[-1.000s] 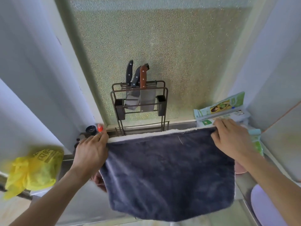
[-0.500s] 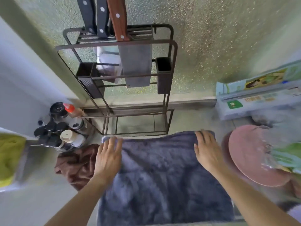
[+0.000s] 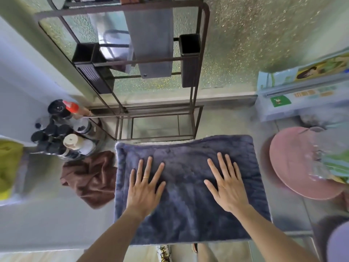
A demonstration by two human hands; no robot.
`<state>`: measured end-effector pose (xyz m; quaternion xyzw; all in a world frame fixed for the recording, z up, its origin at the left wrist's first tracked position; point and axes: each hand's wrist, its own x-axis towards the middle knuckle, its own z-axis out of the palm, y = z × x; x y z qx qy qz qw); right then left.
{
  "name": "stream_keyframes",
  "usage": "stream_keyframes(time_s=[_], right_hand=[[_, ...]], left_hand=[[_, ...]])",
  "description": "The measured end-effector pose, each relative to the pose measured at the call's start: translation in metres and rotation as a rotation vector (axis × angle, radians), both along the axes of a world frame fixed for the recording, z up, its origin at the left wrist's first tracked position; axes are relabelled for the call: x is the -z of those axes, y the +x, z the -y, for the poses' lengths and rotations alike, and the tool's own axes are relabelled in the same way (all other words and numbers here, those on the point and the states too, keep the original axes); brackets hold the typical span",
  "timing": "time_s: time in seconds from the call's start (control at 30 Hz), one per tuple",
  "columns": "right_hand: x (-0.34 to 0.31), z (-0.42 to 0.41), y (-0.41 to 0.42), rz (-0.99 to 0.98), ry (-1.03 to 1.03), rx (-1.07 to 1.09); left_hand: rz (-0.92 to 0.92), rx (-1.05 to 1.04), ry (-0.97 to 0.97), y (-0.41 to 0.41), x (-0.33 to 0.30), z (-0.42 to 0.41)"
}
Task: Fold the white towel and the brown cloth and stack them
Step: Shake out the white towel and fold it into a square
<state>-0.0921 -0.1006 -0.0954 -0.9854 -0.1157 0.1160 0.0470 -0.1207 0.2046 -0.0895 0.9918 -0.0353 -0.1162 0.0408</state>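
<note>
The towel (image 3: 185, 214) lies spread flat on the counter, its grey-blue plush side up and a thin white edge showing along the far side. My left hand (image 3: 144, 188) and my right hand (image 3: 225, 184) both rest palm down on it with fingers spread, holding nothing. The brown cloth (image 3: 90, 179) sits crumpled on the counter just left of the towel, touching its left edge.
A metal knife rack (image 3: 156, 76) with a cleaver stands behind the towel. Several seasoning bottles (image 3: 64, 129) cluster at the back left. A pink lid (image 3: 294, 163) and boxes of wrap (image 3: 302, 95) sit to the right. A yellow-green item (image 3: 8, 167) is far left.
The towel went from being held up by its top corners to lying flat on the counter. Both hands let go and slid toward me onto its middle.
</note>
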Motion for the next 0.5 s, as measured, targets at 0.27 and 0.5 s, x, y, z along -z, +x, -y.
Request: stream_keyframes(time_s=[0.27, 0.5], right_hand=[[-0.03, 0.046, -0.093, -0.053, 0.002, -0.028], [-0.038, 0.079, -0.146, -0.148, -0.085, -0.003]], left_hand=[[-0.045, 0.184, -0.054, -0.09, -0.032, -0.035], [-0.107, 0.283, -0.028, -0.147, -0.036, -0.072]])
